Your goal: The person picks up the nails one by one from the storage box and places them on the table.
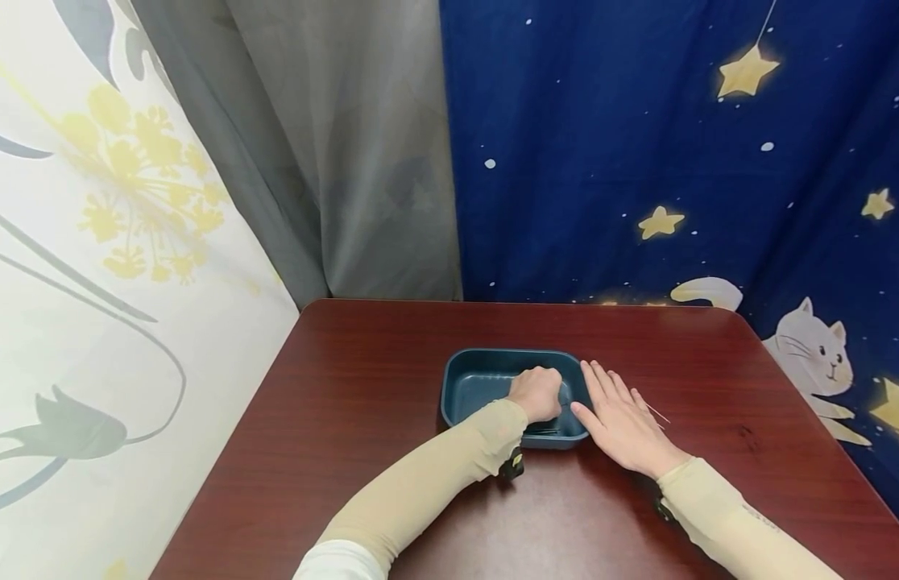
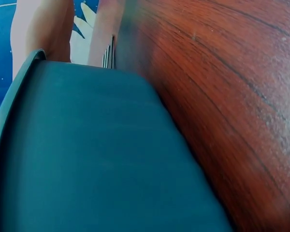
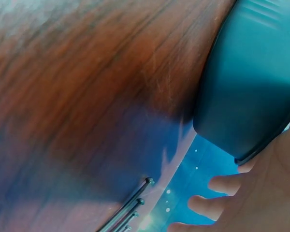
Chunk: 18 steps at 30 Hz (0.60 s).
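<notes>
A dark teal rectangular tub (image 1: 493,385) sits on the table. My left hand (image 1: 538,391) reaches down into it with the fingers curled. I cannot tell whether those fingers hold anything, as the fingertips are hidden. Thin dark rods (image 1: 542,431) lie inside by the near wall, just below this hand. My right hand (image 1: 625,423) lies along the tub's right end, fingers straight and slightly spread, thumb at the rim. Several thin metal rods (image 3: 133,209) with small rounded ends rest on the table beyond the right hand. In the left wrist view, the tub's outer wall (image 2: 96,145) hides the left fingers.
The reddish-brown wooden table (image 1: 362,362) has rounded far corners. Behind it hang a grey curtain (image 1: 377,145) and a blue curtain (image 1: 580,145) with stars and a cat. A white curtain with a flower print (image 1: 72,322) borders the left side.
</notes>
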### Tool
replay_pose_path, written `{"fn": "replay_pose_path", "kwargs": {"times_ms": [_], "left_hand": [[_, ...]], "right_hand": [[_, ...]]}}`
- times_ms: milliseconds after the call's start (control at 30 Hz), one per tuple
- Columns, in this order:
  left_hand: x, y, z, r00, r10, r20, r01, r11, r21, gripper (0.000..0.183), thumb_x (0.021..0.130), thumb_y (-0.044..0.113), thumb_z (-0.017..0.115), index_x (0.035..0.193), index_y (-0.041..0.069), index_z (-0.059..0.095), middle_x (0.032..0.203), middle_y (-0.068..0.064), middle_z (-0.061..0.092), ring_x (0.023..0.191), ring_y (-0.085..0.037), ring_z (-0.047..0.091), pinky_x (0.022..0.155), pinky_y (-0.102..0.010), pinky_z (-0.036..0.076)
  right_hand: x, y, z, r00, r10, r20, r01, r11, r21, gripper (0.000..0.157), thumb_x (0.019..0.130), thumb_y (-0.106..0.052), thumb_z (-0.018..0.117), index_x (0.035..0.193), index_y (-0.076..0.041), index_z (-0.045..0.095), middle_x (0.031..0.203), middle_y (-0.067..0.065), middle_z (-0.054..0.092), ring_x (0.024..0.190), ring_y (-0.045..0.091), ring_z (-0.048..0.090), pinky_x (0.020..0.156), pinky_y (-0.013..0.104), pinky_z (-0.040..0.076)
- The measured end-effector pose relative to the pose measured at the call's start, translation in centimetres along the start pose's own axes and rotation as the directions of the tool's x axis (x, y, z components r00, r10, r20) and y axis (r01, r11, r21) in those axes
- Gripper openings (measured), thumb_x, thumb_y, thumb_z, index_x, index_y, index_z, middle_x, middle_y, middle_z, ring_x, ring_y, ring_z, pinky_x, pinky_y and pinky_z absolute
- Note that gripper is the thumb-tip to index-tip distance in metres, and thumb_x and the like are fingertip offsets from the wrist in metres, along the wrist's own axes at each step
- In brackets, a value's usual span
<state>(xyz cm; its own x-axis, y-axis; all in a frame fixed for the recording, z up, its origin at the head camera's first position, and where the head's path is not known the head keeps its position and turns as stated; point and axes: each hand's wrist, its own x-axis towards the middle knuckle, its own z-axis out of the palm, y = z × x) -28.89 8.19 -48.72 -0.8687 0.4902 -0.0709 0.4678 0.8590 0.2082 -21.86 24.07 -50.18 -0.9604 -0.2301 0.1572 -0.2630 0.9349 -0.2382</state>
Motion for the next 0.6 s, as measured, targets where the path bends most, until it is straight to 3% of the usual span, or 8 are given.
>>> {"fn": "replay_pose_path", "kwargs": {"times_ms": [133, 333, 600], "left_hand": [[-0.3, -0.5, -0.2, 1.000, 0.005, 0.002, -0.005, 1.000, -0.008, 0.023, 0.079, 0.029, 0.071, 0.064, 0.019, 0.055, 0.063, 0.004, 0.052, 0.055, -0.011, 0.050, 0.047, -0.026, 0.040], [-0.8, -1.7, -0.7, 0.999, 0.002, -0.040, -0.002, 1.000, -0.004, 0.028, 0.077, 0.034, 0.072, 0.059, 0.018, 0.056, 0.085, -0.001, 0.053, 0.062, -0.013, 0.048, 0.054, -0.029, 0.042], [-2.2, -2.7, -1.4, 0.990, 0.086, -0.113, -0.085, 0.996, 0.016, 0.026, 0.077, 0.033, 0.072, 0.058, 0.019, 0.060, 0.095, -0.002, 0.048, 0.064, -0.014, 0.044, 0.051, -0.025, 0.040]], "right_hand": [[0.0, -0.2, 0.1, 1.000, 0.002, -0.001, -0.002, 1.000, -0.005, 0.074, 0.091, -0.059, 0.034, 0.149, -0.022, 0.006, 0.154, 0.003, 0.008, 0.137, 0.037, 0.016, 0.100, 0.063, 0.017], [0.0, -0.3, 0.0, 1.000, 0.009, -0.001, -0.009, 1.000, -0.022, 0.076, 0.090, -0.061, 0.034, 0.149, -0.022, 0.006, 0.154, 0.002, 0.007, 0.138, 0.036, 0.014, 0.099, 0.065, 0.017], [0.1, -0.1, -0.1, 1.000, 0.017, -0.003, -0.017, 0.999, -0.032, 0.078, 0.089, -0.061, 0.038, 0.149, -0.024, 0.005, 0.154, 0.005, 0.006, 0.137, 0.037, 0.012, 0.098, 0.066, 0.015]]}}
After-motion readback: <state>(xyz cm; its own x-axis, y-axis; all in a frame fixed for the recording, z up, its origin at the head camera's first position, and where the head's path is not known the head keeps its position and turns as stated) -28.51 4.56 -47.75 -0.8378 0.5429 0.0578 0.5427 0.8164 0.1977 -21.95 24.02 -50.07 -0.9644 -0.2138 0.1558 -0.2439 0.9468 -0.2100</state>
